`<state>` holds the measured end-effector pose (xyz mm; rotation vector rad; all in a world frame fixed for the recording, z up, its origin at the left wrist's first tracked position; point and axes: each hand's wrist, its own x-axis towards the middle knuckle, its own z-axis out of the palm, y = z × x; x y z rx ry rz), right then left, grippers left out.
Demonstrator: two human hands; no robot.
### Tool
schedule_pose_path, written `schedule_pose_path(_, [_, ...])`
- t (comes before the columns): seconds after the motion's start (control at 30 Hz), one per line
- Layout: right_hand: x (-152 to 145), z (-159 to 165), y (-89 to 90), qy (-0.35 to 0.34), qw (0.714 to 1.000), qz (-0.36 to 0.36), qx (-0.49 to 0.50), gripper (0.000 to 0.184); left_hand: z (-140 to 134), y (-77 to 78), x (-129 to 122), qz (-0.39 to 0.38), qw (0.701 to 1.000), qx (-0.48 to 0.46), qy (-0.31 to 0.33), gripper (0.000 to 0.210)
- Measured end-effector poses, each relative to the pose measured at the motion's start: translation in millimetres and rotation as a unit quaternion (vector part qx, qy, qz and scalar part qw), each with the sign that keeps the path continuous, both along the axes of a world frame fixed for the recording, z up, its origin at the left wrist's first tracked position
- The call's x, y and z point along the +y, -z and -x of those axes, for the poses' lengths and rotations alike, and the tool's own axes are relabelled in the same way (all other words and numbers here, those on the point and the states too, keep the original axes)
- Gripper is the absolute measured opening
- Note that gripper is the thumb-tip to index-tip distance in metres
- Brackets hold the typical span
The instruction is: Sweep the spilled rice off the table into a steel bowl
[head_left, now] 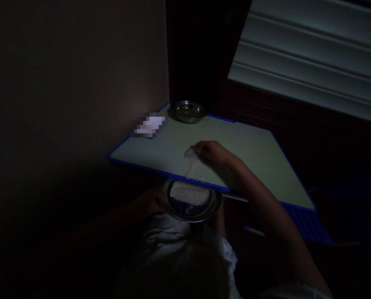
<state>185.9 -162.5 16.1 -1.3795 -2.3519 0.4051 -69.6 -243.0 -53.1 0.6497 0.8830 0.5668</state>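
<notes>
My left hand [154,201] grips the left rim of a steel bowl [188,217], its fingers dim in the shadow. The bowl sits just under the near edge of the small table [247,149], with white rice-like grains [190,192] heaped in its far half. Over the tabletop, my right hand [213,151] has its fingers pinched together beside a pale rounded thing [191,153], too dark to name. Loose grains [196,171] spread from there down to the blue table edge above the bowl.
Another steel bowl [188,119] with greenish contents stands at the table's back corner. A blurred pale item [150,125] lies at the left edge, near the wall [111,74]. A pen-like object [254,231] is below the table on the right. The room is very dark.
</notes>
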Motion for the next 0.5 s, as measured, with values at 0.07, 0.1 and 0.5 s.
schedule_pose_path(0.07, [-10, 4, -1.7, -0.015, 1.000, -0.001, 0.004, 0.030, -1, -0.9, 0, 0.003, 1.000, 0.001, -0.012, 0.040])
schedule_pose_path(0.1, [-14, 6, -2.6, -0.020, 1.000, -0.002, 0.005, 0.030, -1, -1.5, 0, 0.005, 1.000, 0.001, -0.015, 0.038])
schedule_pose_path(0.5, [-53, 32, -15.0, -0.071, 0.997, 0.013, -0.008, 0.030, -4, -8.1, -2, 0.005, 1.000, -0.001, -0.008, 0.039])
